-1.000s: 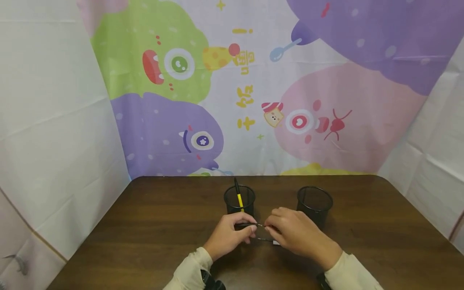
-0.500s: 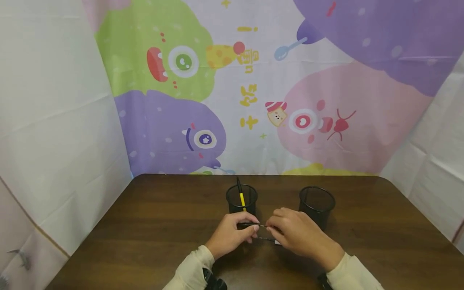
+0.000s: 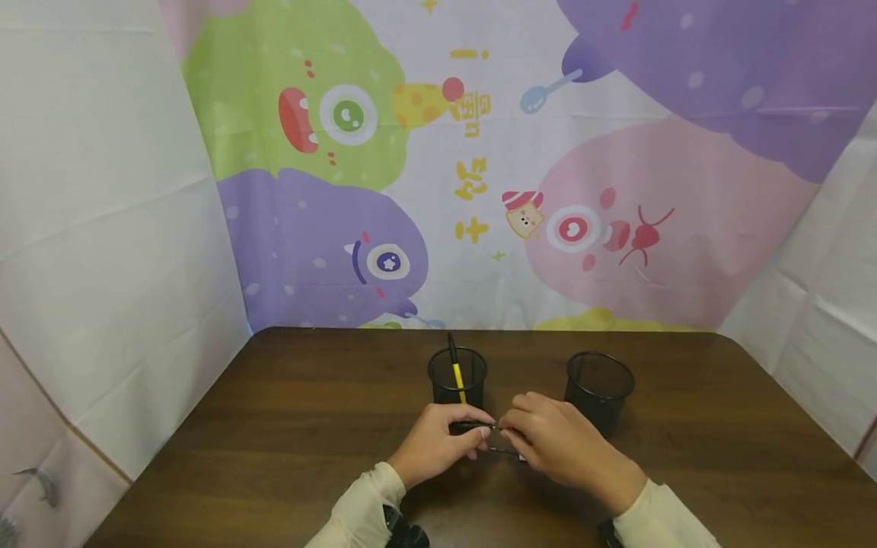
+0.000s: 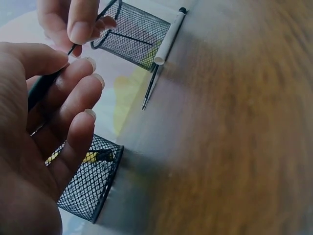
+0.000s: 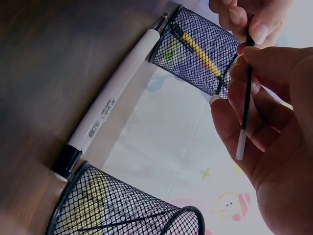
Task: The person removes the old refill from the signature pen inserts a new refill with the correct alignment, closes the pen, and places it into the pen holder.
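Surface: dark brown wood-grain table (image 3: 274, 426), rounded far corners. Its far edge meets a printed cloth backdrop (image 3: 473, 297) with cartoon creatures; white drapes (image 3: 103, 190) flank both sides.

Hands: both together, mid-table, above the surface. Left hand (image 3: 438, 444) pinches a black barrel (image 4: 41, 90) between thumb and fingers. Right hand (image 3: 558, 438) pinches a thin dark rod (image 5: 247, 105) with a pale translucent end; rod lines up with the barrel tip between the fingertips. Whether it sits inside the barrel: cannot tell.

Edges and room: left mesh cup (image 3: 445, 396), upright, just beyond the left hand, holds a yellow-and-black pen (image 3: 457, 373) leaning on its rim. Right mesh cup (image 3: 594, 415) stands just beyond the right hand. A gap of wood separates the cups. A white pen (image 5: 115, 93) lies below the hands, mostly hidden in the head view. Wood stretches from either forearm to the slanting side edges, well apart.
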`<control>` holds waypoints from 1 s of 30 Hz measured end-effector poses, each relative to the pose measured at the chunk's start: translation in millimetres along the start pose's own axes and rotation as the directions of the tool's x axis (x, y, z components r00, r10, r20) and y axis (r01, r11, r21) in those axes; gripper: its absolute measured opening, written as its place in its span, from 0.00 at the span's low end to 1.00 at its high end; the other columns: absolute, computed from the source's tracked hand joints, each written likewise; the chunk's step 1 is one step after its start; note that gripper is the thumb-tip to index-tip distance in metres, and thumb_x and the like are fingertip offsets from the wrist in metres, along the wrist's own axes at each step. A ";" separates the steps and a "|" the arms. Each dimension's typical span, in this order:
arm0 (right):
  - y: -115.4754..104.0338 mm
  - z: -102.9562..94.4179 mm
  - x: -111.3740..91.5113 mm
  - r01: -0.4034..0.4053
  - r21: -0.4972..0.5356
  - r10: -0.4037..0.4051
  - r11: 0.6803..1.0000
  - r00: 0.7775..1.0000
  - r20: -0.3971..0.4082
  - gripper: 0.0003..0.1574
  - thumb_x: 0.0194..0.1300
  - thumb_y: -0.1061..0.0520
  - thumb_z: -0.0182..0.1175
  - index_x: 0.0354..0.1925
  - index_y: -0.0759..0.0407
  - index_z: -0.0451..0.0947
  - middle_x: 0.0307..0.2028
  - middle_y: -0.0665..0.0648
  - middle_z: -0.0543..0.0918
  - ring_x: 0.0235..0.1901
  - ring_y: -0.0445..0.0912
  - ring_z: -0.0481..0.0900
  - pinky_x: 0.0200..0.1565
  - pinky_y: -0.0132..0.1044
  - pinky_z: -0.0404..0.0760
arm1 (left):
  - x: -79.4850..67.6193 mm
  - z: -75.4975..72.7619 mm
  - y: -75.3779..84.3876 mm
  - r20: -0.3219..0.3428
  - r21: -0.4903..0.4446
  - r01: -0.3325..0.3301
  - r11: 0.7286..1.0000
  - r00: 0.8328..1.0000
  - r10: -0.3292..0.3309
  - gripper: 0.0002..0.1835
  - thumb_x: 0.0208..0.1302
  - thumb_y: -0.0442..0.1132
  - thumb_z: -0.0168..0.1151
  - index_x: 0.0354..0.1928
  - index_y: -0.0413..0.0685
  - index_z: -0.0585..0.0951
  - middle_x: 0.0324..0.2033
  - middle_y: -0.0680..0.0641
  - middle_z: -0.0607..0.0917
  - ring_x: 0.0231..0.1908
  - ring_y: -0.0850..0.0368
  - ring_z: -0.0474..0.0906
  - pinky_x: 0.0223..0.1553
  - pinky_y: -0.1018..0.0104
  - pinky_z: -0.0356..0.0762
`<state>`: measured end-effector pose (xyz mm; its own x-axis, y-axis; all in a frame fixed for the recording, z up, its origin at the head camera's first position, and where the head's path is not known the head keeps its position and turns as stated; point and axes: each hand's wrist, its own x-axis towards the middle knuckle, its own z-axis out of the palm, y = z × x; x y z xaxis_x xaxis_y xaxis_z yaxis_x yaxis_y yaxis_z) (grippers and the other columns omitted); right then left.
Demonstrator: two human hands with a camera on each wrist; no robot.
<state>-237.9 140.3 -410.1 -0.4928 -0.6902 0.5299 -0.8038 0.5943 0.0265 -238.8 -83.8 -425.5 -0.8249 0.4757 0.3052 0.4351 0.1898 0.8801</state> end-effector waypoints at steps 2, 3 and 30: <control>0.0 -0.3 0.2 0.004 -0.002 -0.004 1.000 1.000 -0.006 0.04 0.61 0.59 0.72 0.34 0.52 0.85 0.31 0.44 0.77 0.29 0.35 0.73 0.29 0.29 0.78 | 0.9 0.5 -0.6 0.001 -0.002 0.002 1.000 1.000 -0.002 0.08 0.69 0.32 0.64 0.47 0.41 0.86 0.28 0.47 0.87 0.24 0.52 0.84 0.30 0.59 0.85; 0.1 -0.4 0.3 0.006 -0.001 -0.006 1.000 1.000 -0.009 0.04 0.60 0.59 0.72 0.34 0.52 0.85 0.31 0.44 0.77 0.29 0.36 0.72 0.28 0.29 0.78 | 1.3 0.7 -0.9 0.002 -0.007 0.003 1.000 1.000 -0.003 0.08 0.69 0.32 0.64 0.46 0.41 0.86 0.28 0.47 0.87 0.23 0.53 0.84 0.30 0.59 0.85; -8.5 1.9 3.9 0.032 0.148 -0.026 0.988 0.999 -0.045 0.10 0.60 0.58 0.73 0.38 0.53 0.81 0.31 0.43 0.78 0.30 0.33 0.72 0.31 0.26 0.77 | 3.5 2.0 -27.9 0.093 -0.067 -0.034 0.997 0.995 0.040 0.04 0.68 0.34 0.64 0.41 0.48 0.86 0.31 0.39 0.87 0.28 0.59 0.83 0.32 0.62 0.85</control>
<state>-233.6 131.7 -409.9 -0.4562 -0.6859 0.5670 -0.8598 0.5039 -0.0822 -253.1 -85.8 -449.7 -0.7694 0.5612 0.3050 0.4379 0.1158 0.8915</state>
